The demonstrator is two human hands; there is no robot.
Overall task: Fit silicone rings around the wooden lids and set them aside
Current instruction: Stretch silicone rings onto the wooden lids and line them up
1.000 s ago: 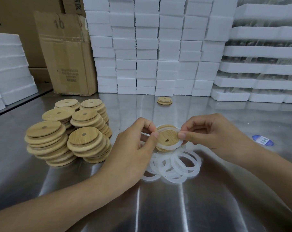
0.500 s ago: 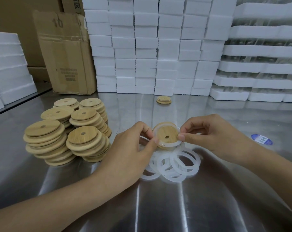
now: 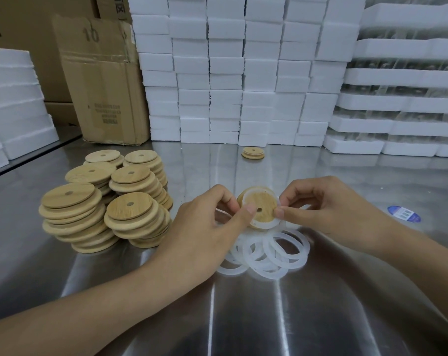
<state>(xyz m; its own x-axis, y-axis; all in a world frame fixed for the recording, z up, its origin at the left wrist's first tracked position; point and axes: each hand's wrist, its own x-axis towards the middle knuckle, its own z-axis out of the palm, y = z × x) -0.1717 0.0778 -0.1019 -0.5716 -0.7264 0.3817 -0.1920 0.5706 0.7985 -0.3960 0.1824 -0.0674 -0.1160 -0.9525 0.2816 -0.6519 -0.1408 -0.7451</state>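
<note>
Both hands meet at table centre, raised a little above the pile of loose rings (image 3: 278, 253). The left hand (image 3: 205, 227) pinches the wooden lid (image 3: 262, 201) at its left edge, thumb on the face next to the centre hole, curled fingers behind. The right hand (image 3: 330, 206) pinches the right edge of the same lid, thumb tip and forefinger pressing on the silicone ring (image 3: 268, 224). The ring is white and translucent and sits around the raised face of the lid; whether it is fully seated on the far side, cannot tell. The lid is tilted, face toward the camera.

The loose rings overlap in a heap on the steel table (image 3: 320, 317), just near of the held lid and partly under the left hand.

To the left stand the stacks of lids (image 3: 102, 201), several leaning columns close together, each lid with a small hole. A single lid (image 3: 253, 152) lies alone far centre, well apart from the hands. A blue sticker (image 3: 404, 214) lies flat on the table to the right, near the right wrist.

At the far edge is a wall of white foam blocks (image 3: 230, 73), with foam trays (image 3: 397, 104) stacked on the right, a cardboard box (image 3: 107, 86) far left, and more foam slabs (image 3: 12, 98) at the left edge.
</note>
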